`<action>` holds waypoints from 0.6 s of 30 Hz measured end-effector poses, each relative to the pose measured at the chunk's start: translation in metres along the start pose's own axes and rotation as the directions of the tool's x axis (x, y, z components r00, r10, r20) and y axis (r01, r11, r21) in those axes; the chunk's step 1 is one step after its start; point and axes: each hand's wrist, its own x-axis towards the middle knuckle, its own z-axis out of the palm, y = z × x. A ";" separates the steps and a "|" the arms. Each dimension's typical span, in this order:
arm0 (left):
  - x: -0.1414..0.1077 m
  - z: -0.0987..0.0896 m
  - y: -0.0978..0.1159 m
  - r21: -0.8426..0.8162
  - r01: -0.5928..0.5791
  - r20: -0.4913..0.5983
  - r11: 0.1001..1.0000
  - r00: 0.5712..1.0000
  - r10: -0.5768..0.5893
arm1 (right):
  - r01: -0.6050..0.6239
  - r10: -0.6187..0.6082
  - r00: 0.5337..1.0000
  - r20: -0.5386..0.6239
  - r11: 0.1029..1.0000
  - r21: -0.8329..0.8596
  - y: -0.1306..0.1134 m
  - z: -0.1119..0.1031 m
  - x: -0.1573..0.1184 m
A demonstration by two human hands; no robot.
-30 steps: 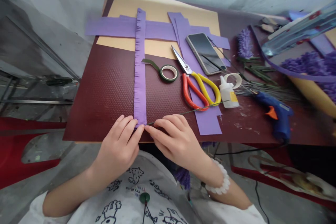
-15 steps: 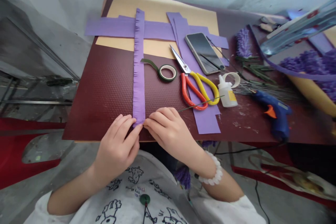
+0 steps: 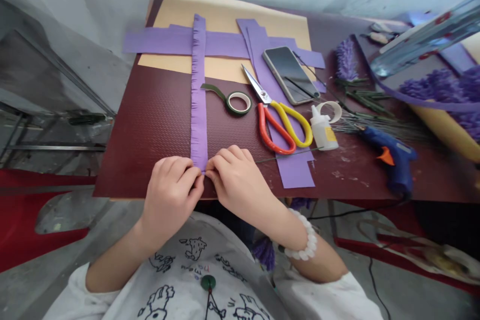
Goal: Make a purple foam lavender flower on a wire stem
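At the far left of the board, the person's left hand [image 3: 170,205] is curled with its fingertips pressed in against the lower end of a fringed purple paper strip [image 3: 198,110], pinching it. The strip lies straight on a dark red textured board [image 3: 150,125], its top end crossing a second purple strip [image 3: 157,42] laid over tan card [image 3: 232,10]. The right hand [image 3: 236,180] is curled against the same end from the other side, so the two hands almost meet around it. A thin green wire [image 3: 285,157] runs out to the right from beneath the right hand, though the fingers hide whether its end sits inside the pinch. (A white beaded bracelet [image 3: 307,237] circles the right wrist.)

Further right lie a roll of green floral tape [image 3: 239,103], scissors with red and yellow handles [image 3: 279,120] on a third purple strip [image 3: 288,170], and a phone [image 3: 288,75] on the card's edge. Beyond them stand a white glue bottle [image 3: 322,129] and a roll of pale tape [image 3: 332,111]. A bundle of wires [image 3: 375,127] lies beside a blue glue gun [image 3: 390,162], and fluffy purple fringed sprays [image 3: 438,92] sit at the right edge.
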 end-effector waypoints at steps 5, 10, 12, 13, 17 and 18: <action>0.008 -0.004 0.002 0.045 0.119 0.084 0.992 0.989 -0.122 | -0.103 0.106 0.994 -0.030 0.990 0.098 -0.001 0.001 0.000; 0.016 -0.008 0.002 0.065 0.171 0.163 0.983 0.970 -0.179 | -0.147 0.145 0.989 0.032 0.986 0.074 0.000 -0.003 0.006; 0.016 -0.008 0.002 0.064 0.167 0.185 0.984 0.967 -0.176 | -0.167 0.163 0.982 0.096 0.985 0.036 -0.002 -0.008 0.011; 0.016 -0.008 0.001 0.067 0.159 0.185 0.985 0.968 -0.169 | -0.176 0.173 0.976 0.133 0.984 0.015 -0.003 -0.011 0.014; 0.010 -0.008 -0.001 0.063 0.069 0.100 0.996 0.992 -0.075 | -0.186 0.196 0.942 0.272 0.981 -0.064 -0.009 -0.025 0.029; 0.008 -0.008 -0.002 0.060 0.033 0.068 0.998 0.997 -0.037 | -0.176 0.192 0.937 0.293 0.981 -0.078 -0.010 -0.028 0.033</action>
